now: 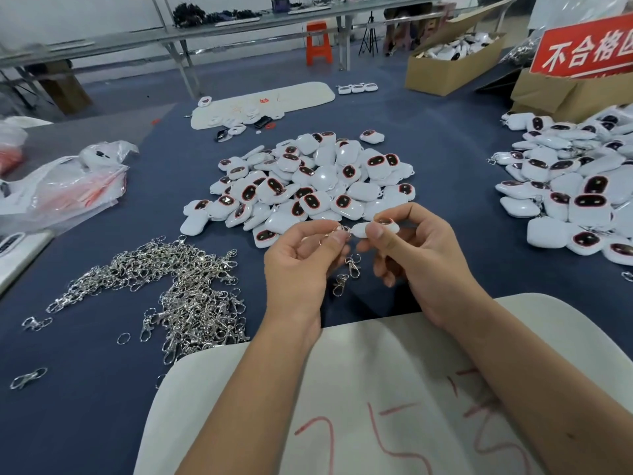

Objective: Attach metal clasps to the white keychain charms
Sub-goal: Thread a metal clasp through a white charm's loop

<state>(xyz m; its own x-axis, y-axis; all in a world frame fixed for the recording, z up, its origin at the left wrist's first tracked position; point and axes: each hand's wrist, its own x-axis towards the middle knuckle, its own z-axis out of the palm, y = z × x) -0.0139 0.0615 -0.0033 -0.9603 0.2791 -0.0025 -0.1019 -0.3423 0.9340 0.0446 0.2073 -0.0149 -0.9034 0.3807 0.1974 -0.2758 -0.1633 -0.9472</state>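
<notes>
Two piles [310, 181] — clasps [171, 289] leftward.

a blue-covered worktable [102, 389] fills the foreground; behind it, a long metal-framed bench [239, 25] runs along a pale wall [85, 12], with an orange plastic stool [319, 42] beneath. open cardboard boxes [445, 70] and a red sign [585, 46] stand at right, under even, diffuse light

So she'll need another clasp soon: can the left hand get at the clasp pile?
Probably yes: the clasp pile lies uncovered just left of the left hand, though it now pinches a clasp.
</notes>
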